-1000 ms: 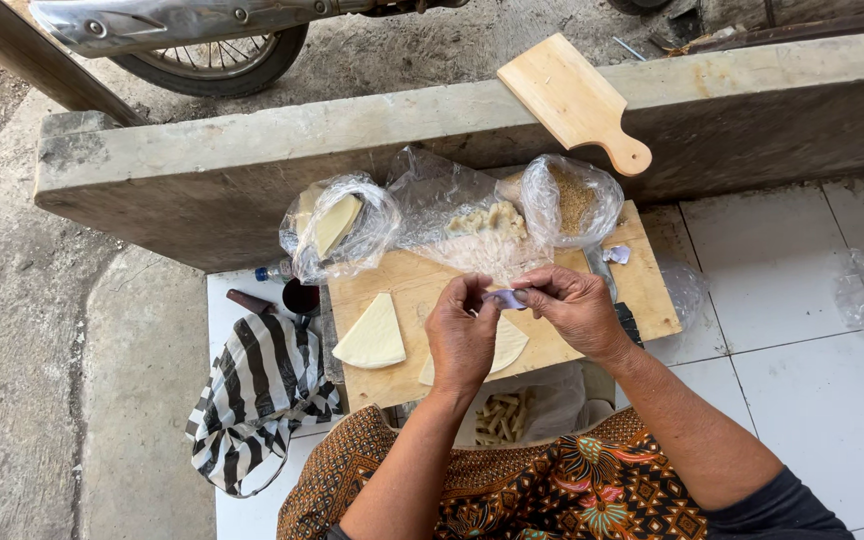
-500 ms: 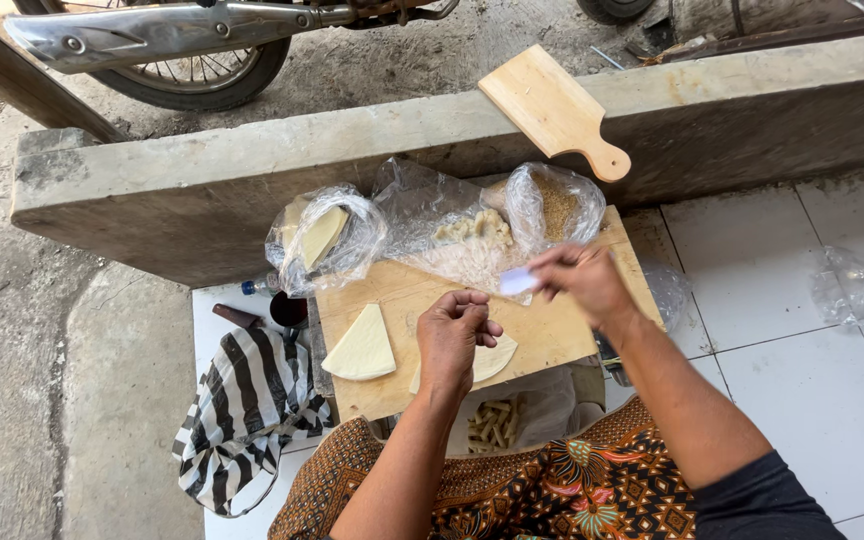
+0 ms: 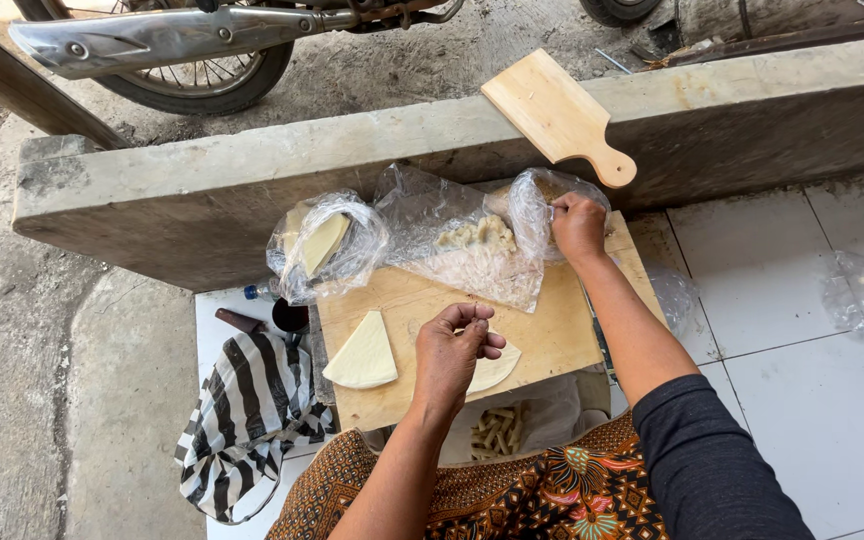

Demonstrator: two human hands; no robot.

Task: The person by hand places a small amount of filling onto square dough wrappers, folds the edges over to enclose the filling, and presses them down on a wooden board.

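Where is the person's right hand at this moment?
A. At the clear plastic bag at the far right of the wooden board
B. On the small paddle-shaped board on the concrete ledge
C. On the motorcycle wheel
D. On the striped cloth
A: the right hand reaches into the clear plastic bag at the far right of the wooden board.

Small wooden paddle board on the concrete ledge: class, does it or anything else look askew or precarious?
Yes. The small wooden paddle board lies tilted across the grey concrete ledge, its round handle end jutting past the front edge above the right hand. Nothing looks spilled.
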